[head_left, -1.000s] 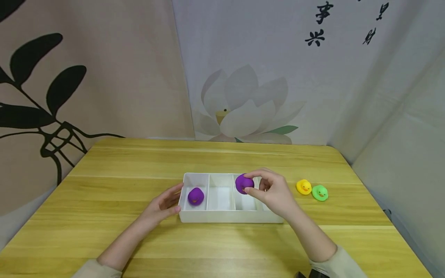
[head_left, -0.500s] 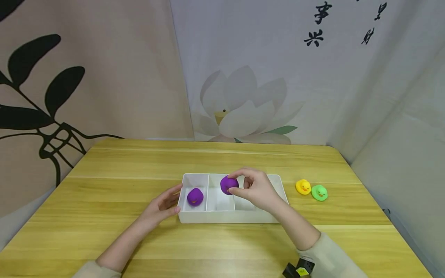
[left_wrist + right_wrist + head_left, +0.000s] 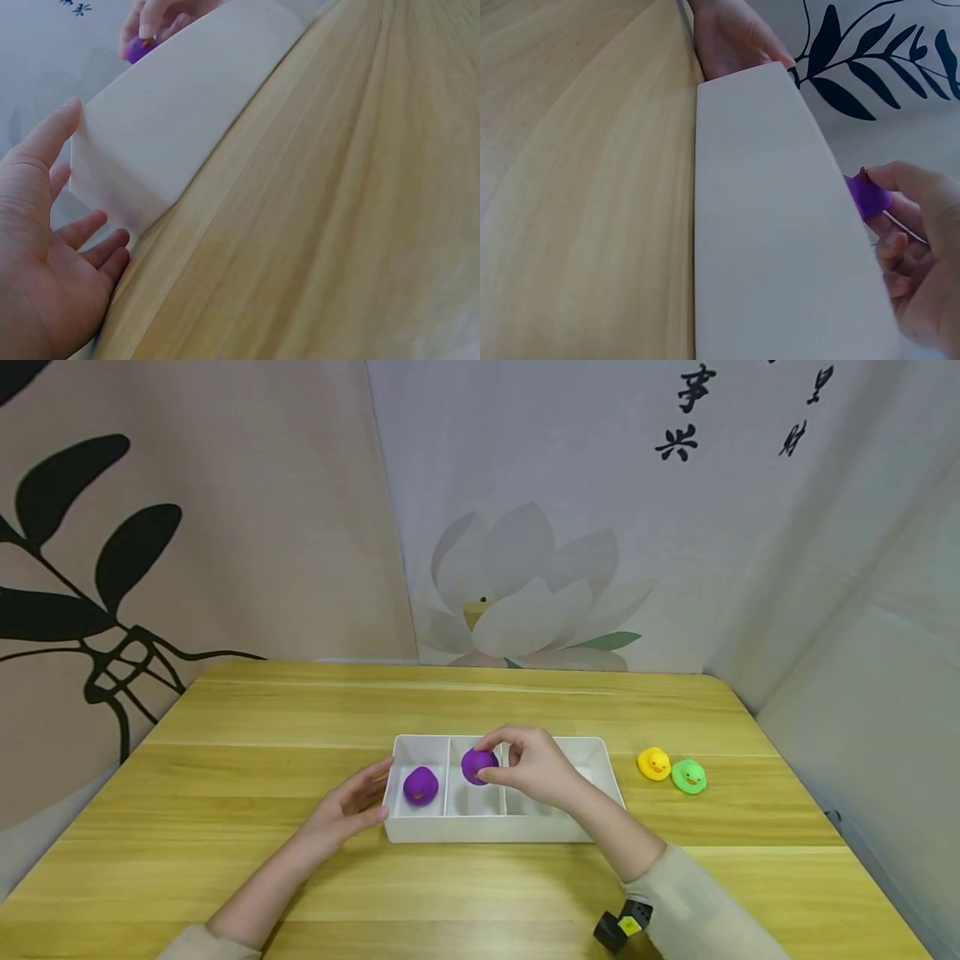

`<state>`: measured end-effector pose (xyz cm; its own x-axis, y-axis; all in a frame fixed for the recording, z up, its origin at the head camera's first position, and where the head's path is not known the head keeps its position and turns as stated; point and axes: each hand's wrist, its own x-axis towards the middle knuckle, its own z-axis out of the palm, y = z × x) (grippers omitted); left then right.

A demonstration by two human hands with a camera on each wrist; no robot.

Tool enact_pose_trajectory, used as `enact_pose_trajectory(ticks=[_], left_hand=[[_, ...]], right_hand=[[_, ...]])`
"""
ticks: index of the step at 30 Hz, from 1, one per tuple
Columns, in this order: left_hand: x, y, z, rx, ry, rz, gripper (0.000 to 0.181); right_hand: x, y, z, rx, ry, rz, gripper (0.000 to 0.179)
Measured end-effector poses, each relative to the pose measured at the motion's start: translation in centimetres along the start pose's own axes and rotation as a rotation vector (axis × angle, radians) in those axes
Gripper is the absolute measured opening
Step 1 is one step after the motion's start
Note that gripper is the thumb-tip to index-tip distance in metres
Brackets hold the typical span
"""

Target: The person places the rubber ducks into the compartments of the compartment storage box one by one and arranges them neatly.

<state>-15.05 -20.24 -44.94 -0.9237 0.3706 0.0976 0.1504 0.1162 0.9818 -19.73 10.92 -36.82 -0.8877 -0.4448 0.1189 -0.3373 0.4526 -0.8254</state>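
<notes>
A white divided box (image 3: 487, 830) lies lengthwise on the table. My right hand (image 3: 532, 764) pinches a purple toy duck (image 3: 478, 767) between thumb and fingers, over the second compartment from the left. In the right wrist view that duck (image 3: 870, 196) shows just past the box's upper edge. Another purple duck (image 3: 421, 786) sits in the leftmost compartment. My left hand (image 3: 351, 802) rests at the box's left end, thumb at the near corner. The left wrist view shows its fingers (image 3: 82, 227) loosely extended beside the end wall, holding nothing.
A yellow duck (image 3: 655, 764) and a green duck (image 3: 689, 776) stand side by side on the wooden table (image 3: 300, 718), right of the box. Behind the table hangs a printed cloth (image 3: 300, 527). A black device (image 3: 622, 927) is worn at the right wrist.
My right hand has carried the purple duck leftward, from over the third compartment to over the second, and slightly lower. The left hand stays at the box's end.
</notes>
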Motion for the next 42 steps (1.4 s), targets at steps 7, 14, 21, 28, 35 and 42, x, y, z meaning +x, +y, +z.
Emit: enact_pose_trajectory(ticks=[7,14,21,28,35,42], left_hand=[[0.0,0.0,0.0,0.001,0.001,-0.005,0.069],[0.0,0.2,0.1,0.001,-0.001,-0.006,0.070],[0.0,0.4,0.0,0.006,-0.004,0.017,0.069],[0.0,0.4,-0.1,0.003,-0.002,0.010,0.069],[0.0,0.1,-0.1,0.007,0.000,0.014,0.069],[0.0,0.2,0.0,-0.003,-0.009,0.011,0.070]], right_hand=[[0.8,0.7,0.4,-0.020,-0.024,0.019,0.023],[1.2,1.4,0.7,-0.057,-0.046,0.045,0.021],[1.5,1.8,0.9,-0.079,-0.083,0.029,0.021],[1.9,2.2,1.2,-0.124,-0.124,0.021,0.020],[2.1,2.5,1.5,-0.175,-0.147,0.022,0.021],[2.2,2.3,1.8,-0.211,-0.143,0.038,0.021]])
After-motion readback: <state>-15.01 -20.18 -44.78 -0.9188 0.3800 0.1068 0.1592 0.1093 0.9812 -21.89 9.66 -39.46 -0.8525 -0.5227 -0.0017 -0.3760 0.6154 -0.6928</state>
